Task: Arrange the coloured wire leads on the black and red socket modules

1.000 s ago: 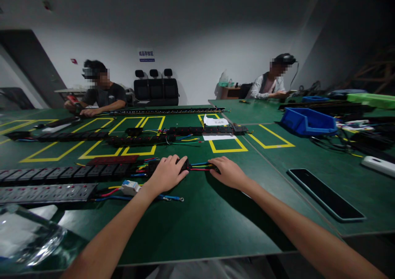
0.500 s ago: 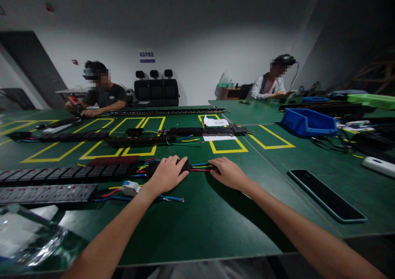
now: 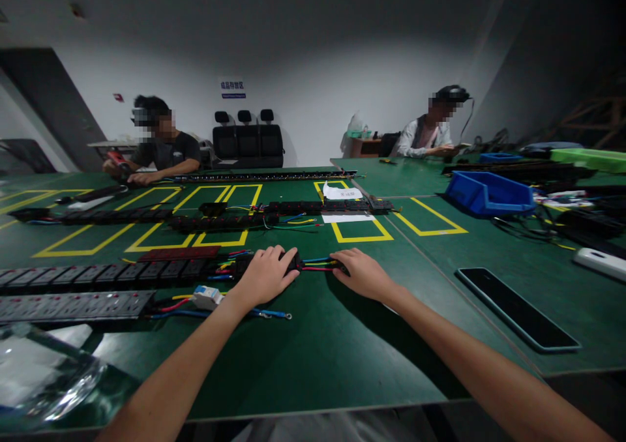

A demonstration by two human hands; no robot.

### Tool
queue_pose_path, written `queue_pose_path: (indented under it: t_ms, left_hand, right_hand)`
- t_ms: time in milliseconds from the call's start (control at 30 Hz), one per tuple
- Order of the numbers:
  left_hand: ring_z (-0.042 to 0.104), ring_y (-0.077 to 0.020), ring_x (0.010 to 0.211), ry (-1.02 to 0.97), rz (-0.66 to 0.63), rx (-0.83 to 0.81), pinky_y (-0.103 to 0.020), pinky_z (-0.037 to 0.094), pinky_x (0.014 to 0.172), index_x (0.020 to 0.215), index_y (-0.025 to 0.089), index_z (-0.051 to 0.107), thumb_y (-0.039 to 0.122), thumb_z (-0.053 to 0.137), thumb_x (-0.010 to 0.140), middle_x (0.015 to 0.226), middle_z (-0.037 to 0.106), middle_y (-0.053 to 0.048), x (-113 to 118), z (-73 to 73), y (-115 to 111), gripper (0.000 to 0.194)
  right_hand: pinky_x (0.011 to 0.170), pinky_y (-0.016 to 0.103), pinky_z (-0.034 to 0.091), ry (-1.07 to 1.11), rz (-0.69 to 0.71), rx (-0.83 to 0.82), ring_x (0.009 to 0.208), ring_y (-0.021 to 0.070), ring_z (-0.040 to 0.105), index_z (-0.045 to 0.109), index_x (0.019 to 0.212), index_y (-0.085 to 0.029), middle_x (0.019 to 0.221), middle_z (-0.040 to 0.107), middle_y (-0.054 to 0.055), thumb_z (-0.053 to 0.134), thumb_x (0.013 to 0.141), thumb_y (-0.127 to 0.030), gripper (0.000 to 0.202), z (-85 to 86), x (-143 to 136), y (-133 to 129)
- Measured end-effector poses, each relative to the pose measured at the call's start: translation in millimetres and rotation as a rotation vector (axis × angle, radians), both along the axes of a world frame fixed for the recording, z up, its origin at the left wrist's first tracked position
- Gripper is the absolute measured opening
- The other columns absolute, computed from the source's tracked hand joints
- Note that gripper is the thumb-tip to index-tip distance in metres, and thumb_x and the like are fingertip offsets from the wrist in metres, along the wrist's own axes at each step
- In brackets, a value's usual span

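My left hand (image 3: pixel 267 276) is closed over a black socket block (image 3: pixel 242 267) that lies on the green table, thumb along its near side. Blue, yellow-green and red wires (image 3: pixel 317 264) run out of the block's right end. At their far end the fingers of my right hand (image 3: pixel 364 274) are curled around them, over a small dark part mostly hidden by the fingertips. Left of the block, more coloured wires lead toward a long black socket strip (image 3: pixel 122 274). Nearer me lies a grey socket strip (image 3: pixel 73 306), with a white-and-blue breaker (image 3: pixel 208 297) on its wires.
A phone (image 3: pixel 516 308) lies to the right, with a blue bin (image 3: pixel 489 194) beyond it. Further socket strips (image 3: pixel 220 222) cross the table's middle among yellow tape outlines. Clear plastic (image 3: pixel 53 377) is at the near left. Two people sit across the table.
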State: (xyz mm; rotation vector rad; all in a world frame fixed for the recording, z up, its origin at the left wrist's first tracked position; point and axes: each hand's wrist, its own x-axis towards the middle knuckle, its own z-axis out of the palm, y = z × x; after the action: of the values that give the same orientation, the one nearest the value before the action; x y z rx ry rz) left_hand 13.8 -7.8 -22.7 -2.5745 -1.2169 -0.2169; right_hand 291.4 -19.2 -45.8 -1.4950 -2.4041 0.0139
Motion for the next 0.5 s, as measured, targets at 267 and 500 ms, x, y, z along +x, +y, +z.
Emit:
queue_pose_path:
  t_ms: [267,500]
  left_hand:
    - [0.058,-0.0286,0.108,-0.017,-0.006,-0.016,-0.040,0.044,0.088,0.149,0.019,0.046,0.051,0.039,0.105,0.120,0.061,-0.014,-0.1,0.9,0.0,0.055]
    - [0.058,-0.0287,0.107,-0.027,-0.004,-0.024,-0.040,0.044,0.088,0.148,0.019,0.047,0.052,0.039,0.104,0.120,0.061,-0.014,-0.5,0.3,0.5,0.056]
  right_hand:
    - [0.094,0.037,0.048,0.000,-0.010,-0.009,0.113,0.0278,0.062,0.067,0.130,-0.015,0.125,0.072,0.013,0.055,0.097,-0.029,0.038,1.0,-0.2,-1.3]
    - [0.095,0.037,0.048,0.005,-0.013,-0.020,0.113,0.0279,0.062,0.067,0.130,-0.016,0.125,0.071,0.013,0.055,0.097,-0.029,0.037,1.6,-0.6,-1.4]
